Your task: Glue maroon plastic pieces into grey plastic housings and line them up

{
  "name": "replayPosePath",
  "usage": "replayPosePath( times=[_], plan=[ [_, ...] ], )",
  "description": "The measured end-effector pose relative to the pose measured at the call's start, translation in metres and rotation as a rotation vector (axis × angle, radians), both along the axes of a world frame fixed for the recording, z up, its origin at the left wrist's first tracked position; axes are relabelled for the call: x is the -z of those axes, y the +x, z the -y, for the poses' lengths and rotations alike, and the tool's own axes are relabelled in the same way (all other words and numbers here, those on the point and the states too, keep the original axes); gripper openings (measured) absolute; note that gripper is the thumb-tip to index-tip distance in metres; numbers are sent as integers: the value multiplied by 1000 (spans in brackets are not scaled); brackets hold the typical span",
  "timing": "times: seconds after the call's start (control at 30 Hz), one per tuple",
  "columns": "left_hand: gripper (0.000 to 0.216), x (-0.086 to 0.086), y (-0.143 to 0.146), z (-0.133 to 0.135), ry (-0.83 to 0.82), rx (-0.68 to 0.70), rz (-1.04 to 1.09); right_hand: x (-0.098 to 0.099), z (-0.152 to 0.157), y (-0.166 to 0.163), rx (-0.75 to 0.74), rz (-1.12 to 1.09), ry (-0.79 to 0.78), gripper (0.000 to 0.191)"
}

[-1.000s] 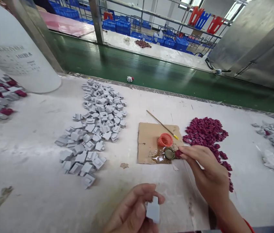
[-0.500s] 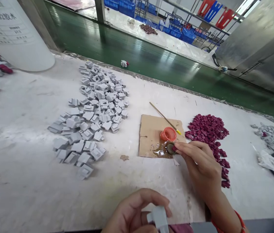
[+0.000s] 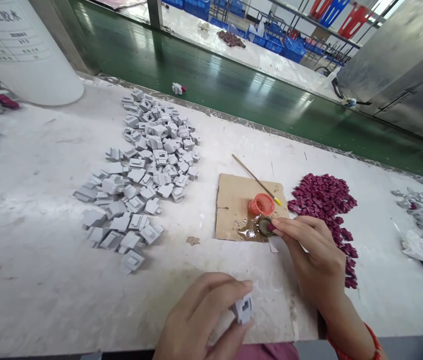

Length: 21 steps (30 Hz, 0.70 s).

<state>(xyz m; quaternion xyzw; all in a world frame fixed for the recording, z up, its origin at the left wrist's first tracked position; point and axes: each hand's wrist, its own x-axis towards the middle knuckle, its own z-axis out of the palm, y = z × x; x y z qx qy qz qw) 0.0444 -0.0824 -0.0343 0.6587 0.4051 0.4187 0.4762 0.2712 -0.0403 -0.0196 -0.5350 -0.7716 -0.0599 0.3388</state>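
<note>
Between the thumb and fingers of my left hand is a grey plastic block, its slotted side showing, close to the table's front edge. My right hand pinches a small maroon plastic piece at the rim of a small round dish of dark liquid. Beside that dish stands a red plastic cup. Both rest on a piece of cardboard wet with a shiny spill. A thin stick with a yellow tip lies across the cardboard's far edge.
A heap of grey blocks spreads at left, and maroon pieces are piled at right. A large white drum stands back left. Beyond the table runs a green conveyor belt carrying a joined grey-and-maroon part.
My left hand has risen and turned the grey block so its slotted side shows. My right hand stays at the dish with the maroon piece. The part on the belt has moved left.
</note>
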Motion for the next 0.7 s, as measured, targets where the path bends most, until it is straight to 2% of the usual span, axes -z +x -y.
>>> replayPosePath(
  times=[0.07,0.13,0.33,0.47,0.57,0.63,0.7],
  plan=[
    [40,8,2,0,128,-47,-148,0,1,0,1,0,1,32],
    [30,13,4,0,187,-67,-242,0,1,0,5,-8,1,30],
    [25,14,6,-2,230,-76,-322,-2,0,0,21,-36,6,30],
    [29,14,7,-4,234,-70,-327,-9,16,-11,28,-149,6,35],
    [25,15,7,-3,217,-89,-326,-9,40,-29,44,-394,-163,25],
    [22,15,7,-2,214,-96,-327,-4,55,-41,36,-544,-303,19],
    [20,14,7,-2,217,-93,-335,4,64,-49,45,-619,-370,17]
  ],
)
